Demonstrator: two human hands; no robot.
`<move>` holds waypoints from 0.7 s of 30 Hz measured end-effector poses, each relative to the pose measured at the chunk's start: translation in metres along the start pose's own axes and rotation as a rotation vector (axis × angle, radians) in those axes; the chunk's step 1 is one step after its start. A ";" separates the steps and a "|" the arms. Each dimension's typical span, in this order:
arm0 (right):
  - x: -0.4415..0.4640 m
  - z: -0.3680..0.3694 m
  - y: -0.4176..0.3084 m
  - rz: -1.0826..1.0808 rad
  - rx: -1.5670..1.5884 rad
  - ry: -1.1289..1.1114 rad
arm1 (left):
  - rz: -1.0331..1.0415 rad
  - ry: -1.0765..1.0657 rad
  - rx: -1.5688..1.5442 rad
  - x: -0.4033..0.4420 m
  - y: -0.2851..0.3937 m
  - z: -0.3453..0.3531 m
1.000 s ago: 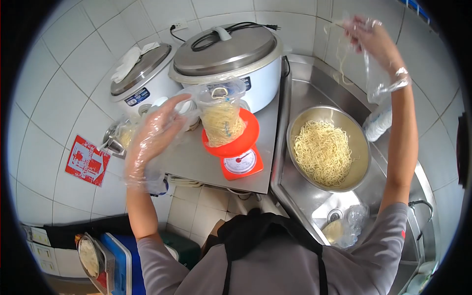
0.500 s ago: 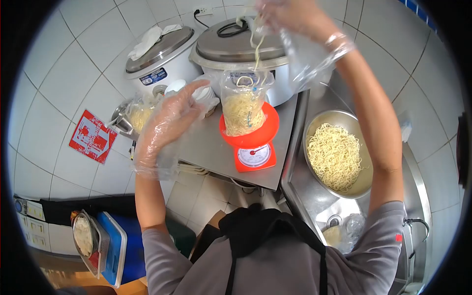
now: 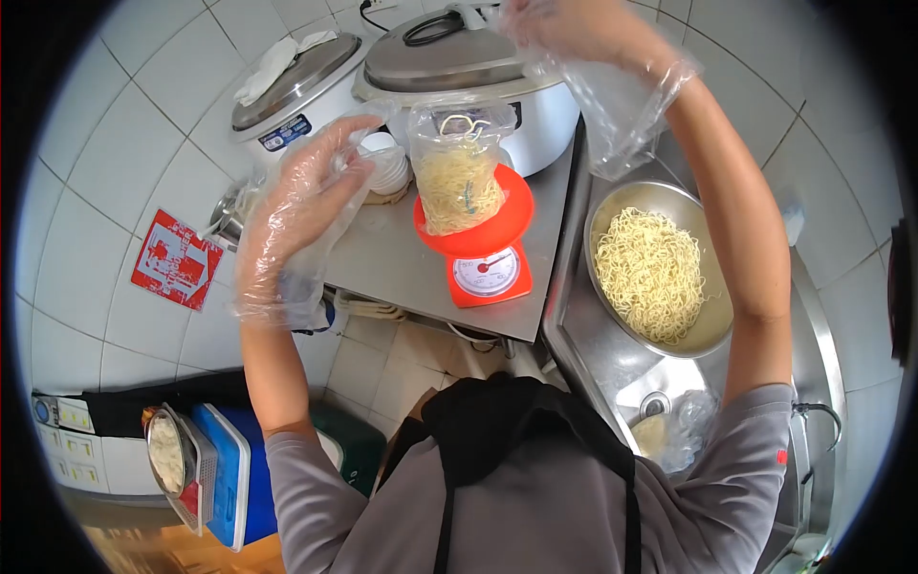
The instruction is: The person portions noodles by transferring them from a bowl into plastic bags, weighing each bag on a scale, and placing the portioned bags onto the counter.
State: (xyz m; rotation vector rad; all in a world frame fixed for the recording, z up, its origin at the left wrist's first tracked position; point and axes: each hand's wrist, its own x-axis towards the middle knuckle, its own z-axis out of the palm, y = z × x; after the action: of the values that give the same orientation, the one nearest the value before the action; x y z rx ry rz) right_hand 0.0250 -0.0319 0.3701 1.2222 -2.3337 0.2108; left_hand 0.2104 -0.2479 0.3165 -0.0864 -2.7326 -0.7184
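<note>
A clear plastic bag of noodles (image 3: 459, 191) stands open on the red dish of a kitchen scale (image 3: 488, 273). Left of the bag is my left hand (image 3: 311, 191) in a loose plastic glove, fingers apart and holding nothing. My right hand (image 3: 574, 29), also in a plastic glove, is raised above and to the right of the bag, in front of the large cooker; its fingers are blurred at the top edge, and whether they hold anything is unclear. A steel bowl (image 3: 722, 277) on the right contains loose yellow noodles (image 3: 650, 277).
Behind the scale stand a large cooker (image 3: 449, 62) and a smaller one (image 3: 306, 86). White stacked containers (image 3: 384, 167) sit left of the bag. The sink (image 3: 612, 383) has a plastic bag (image 3: 684, 426) near its drain. A blue-lidded box (image 3: 225, 469) is low on the left.
My right hand has moved left from over the sink side to above the cooker. The noodle strands that hung from it no longer show there. My left hand stays beside the bag.
</note>
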 end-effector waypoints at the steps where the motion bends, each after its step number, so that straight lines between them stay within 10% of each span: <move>1: -0.010 -0.004 -0.004 0.074 0.133 -0.119 | 0.040 0.009 0.028 0.001 -0.002 0.001; 3: -0.028 -0.009 -0.009 0.220 0.406 -0.352 | 0.114 0.053 0.101 0.003 -0.004 0.003; 6: -0.041 0.046 0.017 -0.232 0.447 -0.119 | 0.185 0.065 0.188 0.011 -0.001 0.004; 12: -0.033 0.093 -0.004 -0.049 0.087 -0.510 | 0.136 -0.117 0.409 0.046 -0.031 0.048; 21: 0.032 0.032 -0.053 -0.152 0.531 0.053 | -0.073 -0.052 0.057 0.033 -0.069 -0.023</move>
State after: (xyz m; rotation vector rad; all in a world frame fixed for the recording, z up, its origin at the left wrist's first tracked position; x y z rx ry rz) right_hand 0.0410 -0.0982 0.3533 1.6043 -2.1932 0.8390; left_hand 0.1765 -0.3196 0.3132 0.0077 -2.8166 -0.6660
